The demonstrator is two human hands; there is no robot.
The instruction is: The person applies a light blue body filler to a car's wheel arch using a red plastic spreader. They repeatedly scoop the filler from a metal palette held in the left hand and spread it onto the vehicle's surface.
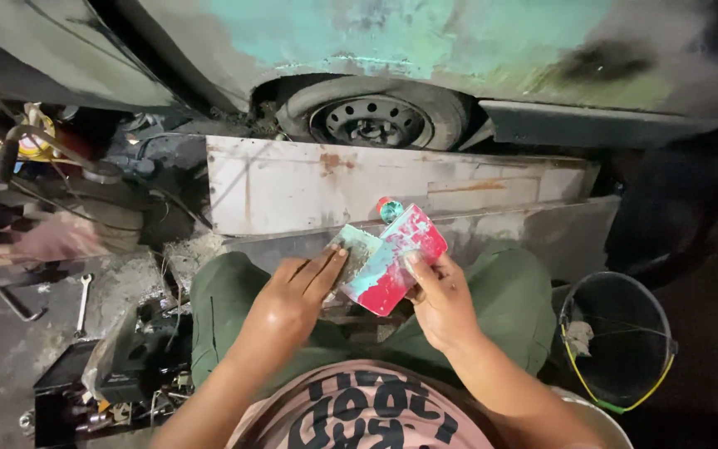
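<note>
We are sitting low beside a car whose lower body panel [425, 41] is carrying patches of green filler and bare grey sanded areas, with the steel wheel [371, 120] directly ahead. We are holding a red plastic spreader [396, 259] in the right hand [442, 303], thumb pressing on its face and the remaining digits closing behind it, so that grip is clenched on the spreader. The left hand [292, 299] is pinching a smaller grey scraper [355, 249] between thumb and extended digits, and the two blades are touching edge to face above our lap. The spreader face is showing smears of pale green filler over much of its surface, so we are judging that cleaning or loading of the blade is partly done; the panel itself is looking unfinished, with uneven filler remaining. A white metal sill panel [392, 183] is leaning against the car just beyond the hands. A black bucket [617, 337] is standing near our right knee, and a wrench [83, 303] is lying on the floor to our left.
</note>
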